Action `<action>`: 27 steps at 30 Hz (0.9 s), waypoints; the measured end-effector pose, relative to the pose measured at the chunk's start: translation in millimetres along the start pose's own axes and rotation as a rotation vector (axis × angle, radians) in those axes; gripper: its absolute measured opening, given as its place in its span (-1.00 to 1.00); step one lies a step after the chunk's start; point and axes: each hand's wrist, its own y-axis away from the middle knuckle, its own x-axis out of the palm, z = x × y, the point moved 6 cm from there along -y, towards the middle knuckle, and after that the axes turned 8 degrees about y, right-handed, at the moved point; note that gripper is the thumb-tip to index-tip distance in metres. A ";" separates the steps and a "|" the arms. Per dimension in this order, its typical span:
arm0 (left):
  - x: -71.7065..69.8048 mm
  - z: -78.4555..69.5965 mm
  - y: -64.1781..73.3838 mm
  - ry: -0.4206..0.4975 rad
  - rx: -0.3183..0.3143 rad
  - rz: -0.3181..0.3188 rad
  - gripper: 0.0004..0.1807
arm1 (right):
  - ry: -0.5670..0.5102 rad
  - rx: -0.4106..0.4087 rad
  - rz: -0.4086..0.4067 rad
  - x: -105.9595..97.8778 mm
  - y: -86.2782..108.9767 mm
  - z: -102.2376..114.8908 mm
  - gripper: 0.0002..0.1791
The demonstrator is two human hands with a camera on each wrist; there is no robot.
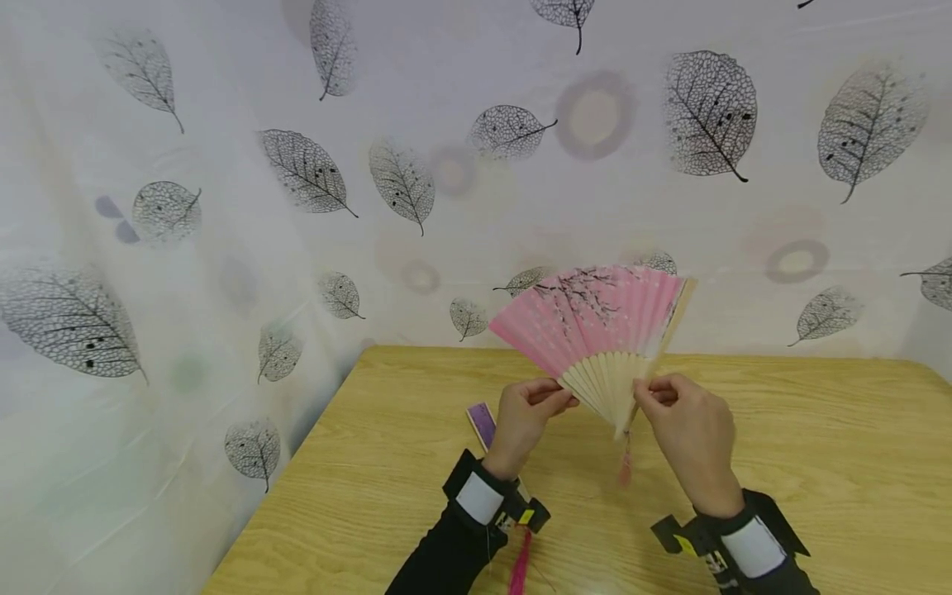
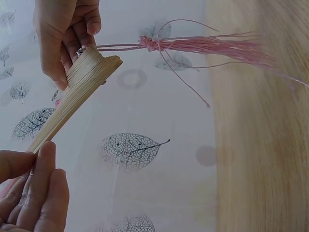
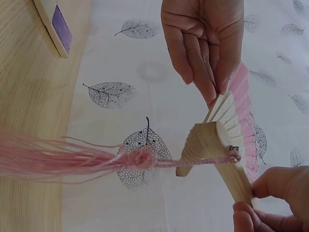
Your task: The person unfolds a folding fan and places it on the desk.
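Note:
A pink folding fan (image 1: 595, 310) with a dark blossom-branch print is spread above the table, its pale wooden ribs (image 1: 611, 373) meeting at the bottom. My left hand (image 1: 530, 421) pinches the outer rib on the left side between thumb and fingers. On the other side, my right hand (image 1: 692, 434) pinches the thick wooden end guard (image 3: 237, 186). From the pivot hangs a pink tassel (image 2: 212, 48) on a twisted cord. In the right wrist view, carved cut-outs show along the ribs, and the left hand (image 3: 205, 43) grips their far edge.
On the wooden table (image 1: 357, 463), a narrow object with a purple panel (image 1: 482, 423) lies partly hidden behind the left hand and wrist. A deeper pink tassel (image 1: 521, 566) shows below the left wrist. Behind the table hangs a pale leaf-patterned curtain (image 1: 476, 223).

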 end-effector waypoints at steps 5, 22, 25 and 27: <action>-2.4 -1.7 0.5 0.005 0.008 -0.007 -0.76 | 0.004 0.002 0.009 1.1 -1.1 0.6 -0.77; -2.3 -3.2 -0.1 0.026 0.017 -0.022 -0.76 | -0.025 0.131 0.111 1.9 -2.3 -9.6 -0.73; -2.8 -3.9 0.3 0.026 0.018 -0.021 -0.76 | -0.024 0.142 0.135 3.7 -1.9 -10.2 -0.71; -3.2 -4.2 0.4 0.022 0.020 -0.021 -0.76 | -0.020 0.142 0.135 4.0 -2.1 -9.8 -0.71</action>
